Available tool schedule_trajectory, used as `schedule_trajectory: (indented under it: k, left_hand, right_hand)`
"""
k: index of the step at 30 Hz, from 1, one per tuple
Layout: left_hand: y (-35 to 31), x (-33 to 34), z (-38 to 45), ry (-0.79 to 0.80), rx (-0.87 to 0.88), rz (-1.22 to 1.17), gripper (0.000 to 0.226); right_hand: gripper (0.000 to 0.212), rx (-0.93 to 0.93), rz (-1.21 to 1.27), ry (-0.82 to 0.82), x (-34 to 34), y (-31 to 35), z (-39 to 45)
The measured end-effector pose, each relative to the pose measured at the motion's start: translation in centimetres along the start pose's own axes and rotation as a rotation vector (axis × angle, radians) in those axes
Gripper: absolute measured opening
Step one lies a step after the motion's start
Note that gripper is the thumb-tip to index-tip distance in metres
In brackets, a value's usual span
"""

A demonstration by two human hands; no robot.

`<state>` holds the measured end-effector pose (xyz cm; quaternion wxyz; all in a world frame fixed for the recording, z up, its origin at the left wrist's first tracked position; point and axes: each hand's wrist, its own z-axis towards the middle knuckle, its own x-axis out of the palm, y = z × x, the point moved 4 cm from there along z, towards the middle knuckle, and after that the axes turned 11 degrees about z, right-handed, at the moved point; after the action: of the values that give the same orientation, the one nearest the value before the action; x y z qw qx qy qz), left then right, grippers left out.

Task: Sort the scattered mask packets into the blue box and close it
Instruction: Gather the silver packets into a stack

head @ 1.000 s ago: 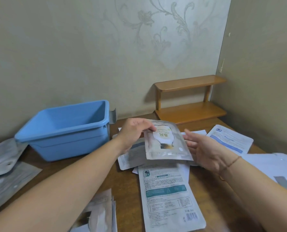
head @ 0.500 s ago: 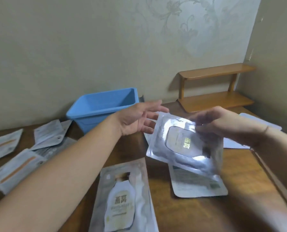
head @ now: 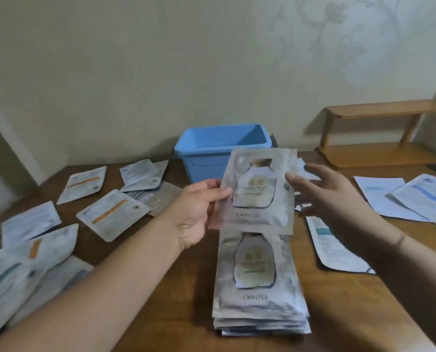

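Note:
My left hand (head: 196,212) pinches the left edge of a silver mask packet (head: 258,191) printed with a bottle shape, holding it above the table. My right hand (head: 331,199) hovers just right of that packet with fingers spread, not gripping it. Directly below lies a neat stack of matching silver packets (head: 258,283) on the wooden table (head: 186,288). The blue box (head: 219,146) stands open behind the held packet, against the wall; no lid is visible.
Several white packets with orange stripes (head: 110,214) lie scattered on the table's left. White and blue packets (head: 399,196) lie at the right, one (head: 331,250) under my right forearm. A wooden shelf (head: 382,133) stands at the back right.
The silver packet passed from my right hand to my left hand, and my right hand let go. The view swung left, showing a stack of packets below.

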<state>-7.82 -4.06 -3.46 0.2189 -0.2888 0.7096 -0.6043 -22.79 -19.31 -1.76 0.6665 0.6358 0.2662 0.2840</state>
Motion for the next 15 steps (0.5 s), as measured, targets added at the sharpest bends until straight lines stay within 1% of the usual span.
schedule_trajectory:
  k: [1, 2, 4, 6, 7, 9, 10, 13, 15]
  left_hand:
    - [0.8, -0.2, -1.1, 0.012, -0.019, -0.002, 0.018]
    - [1.4, -0.3, -2.2, 0.033, -0.038, 0.009, 0.02]
    - [2.2, -1.0, -4.1, 0.076, -0.06, 0.105, 0.021]
    - [2.7, -2.0, -5.4, 0.081, -0.05, 0.291, 0.015]
    - [2.8, -2.5, -5.9, 0.064, -0.041, 0.393, 0.014]
    - [3.2, -3.0, -6.3, 0.042, -0.028, 0.577, 0.019]
    - [3.3, -3.0, -6.3, 0.031, -0.017, 0.67, 0.021]
    - [3.9, -2.5, -5.8, -0.041, 0.037, 0.903, 0.023]
    - [4.2, -2.3, -5.5, -0.07, 0.058, 0.978, 0.024]
  right_hand:
    - [0.041, 0.063, 0.103, 0.09, 0.9, -0.4, -0.7]
    - [0.03, 0.084, 0.128, 0.13, 1.5, -0.5, -1.4]
    - [0.027, 0.078, 0.067, 0.135, 2.1, -1.0, -2.5]
    - [0.033, 0.087, -0.023, 0.14, 2.4, -1.9, -3.5]
    - [0.041, 0.098, -0.094, 0.145, 2.4, -2.6, -4.0]
    - [0.055, 0.079, -0.276, 0.136, 2.4, -3.5, -4.9]
    - [0.06, 0.037, -0.353, 0.117, 2.4, -3.7, -5.2]
    - [0.065, -0.112, -0.507, 0.06, 2.5, -3.6, -5.8]
    - [0.066, -0.135, -0.548, 0.025, 2.4, -3.7, -6.0]
